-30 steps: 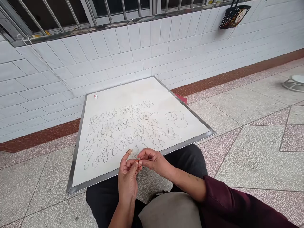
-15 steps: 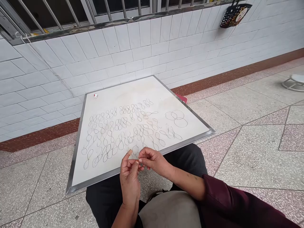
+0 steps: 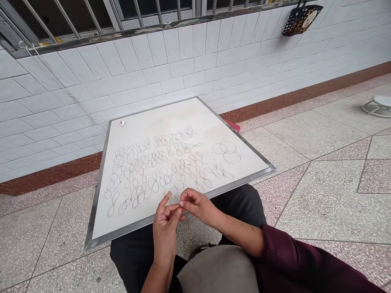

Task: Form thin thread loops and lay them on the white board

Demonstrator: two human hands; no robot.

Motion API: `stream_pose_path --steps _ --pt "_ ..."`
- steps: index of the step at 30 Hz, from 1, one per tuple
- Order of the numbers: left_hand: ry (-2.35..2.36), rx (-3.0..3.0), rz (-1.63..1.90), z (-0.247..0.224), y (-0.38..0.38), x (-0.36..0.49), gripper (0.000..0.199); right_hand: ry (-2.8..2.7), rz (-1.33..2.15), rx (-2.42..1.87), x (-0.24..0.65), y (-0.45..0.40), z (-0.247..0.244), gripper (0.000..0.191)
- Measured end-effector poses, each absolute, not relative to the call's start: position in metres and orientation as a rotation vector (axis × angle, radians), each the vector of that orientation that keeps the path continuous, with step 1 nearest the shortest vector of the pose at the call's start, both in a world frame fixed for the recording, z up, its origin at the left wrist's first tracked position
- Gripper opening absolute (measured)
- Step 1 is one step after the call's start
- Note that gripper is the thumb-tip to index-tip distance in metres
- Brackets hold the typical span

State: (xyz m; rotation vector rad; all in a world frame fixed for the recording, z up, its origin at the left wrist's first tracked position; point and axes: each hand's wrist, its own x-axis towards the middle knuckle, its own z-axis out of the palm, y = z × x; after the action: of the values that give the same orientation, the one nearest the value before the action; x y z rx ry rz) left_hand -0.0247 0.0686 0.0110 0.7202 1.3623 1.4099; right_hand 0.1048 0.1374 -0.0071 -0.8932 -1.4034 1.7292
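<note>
Just above the near edge of the white board (image 3: pixel 171 118), my left hand (image 3: pixel 166 230) and my right hand (image 3: pixel 201 208) meet fingertip to fingertip. Thumb and fingers of each are pinched together. Whatever lies between them is too small and covered to make out. My left index finger points up and has a tan wrap (image 3: pixel 167 194) near its tip. Rows of thin dark loops (image 3: pixel 139 197), many twisted into figure eights, lie on the board beyond my hands. Several rounder loops (image 3: pixel 232 157) overlap at the right.
A small red and white object (image 3: pixel 122 123) sits at the board's far left corner. The metal rim (image 3: pixel 122 232) of the board rests over my knees. Behind it stands a white tiled wall (image 3: pixel 137 77). A patterned bag (image 3: pixel 302 19) hangs there, and a stool (image 3: pixel 378 106) is far right.
The pinched fingertips have shifted slightly to the right and turned a little. My left index finger leans more to the right. The loops on the board look the same.
</note>
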Motion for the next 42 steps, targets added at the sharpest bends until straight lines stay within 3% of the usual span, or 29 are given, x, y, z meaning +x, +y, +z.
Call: stream_pose_path --steps 4,12,28,42 --pt "1.435 0.796 1.384 0.013 0.069 -0.023 0.072 -1.364 1.746 -0.84 0.104 0.137 -0.007 0.03" --pt "1.535 0.842 1.408 0.015 0.066 -0.017 0.062 -1.372 1.701 -0.777 0.104 0.136 -0.007 0.03" --pt "1.333 0.536 1.501 0.011 0.07 -0.022 0.06 -1.35 1.802 -0.721 0.105 0.139 -0.009 0.038" --pt "1.393 0.508 1.431 0.019 0.071 -0.023 0.066 -1.273 1.846 -0.66 0.104 0.138 -0.022 0.032"
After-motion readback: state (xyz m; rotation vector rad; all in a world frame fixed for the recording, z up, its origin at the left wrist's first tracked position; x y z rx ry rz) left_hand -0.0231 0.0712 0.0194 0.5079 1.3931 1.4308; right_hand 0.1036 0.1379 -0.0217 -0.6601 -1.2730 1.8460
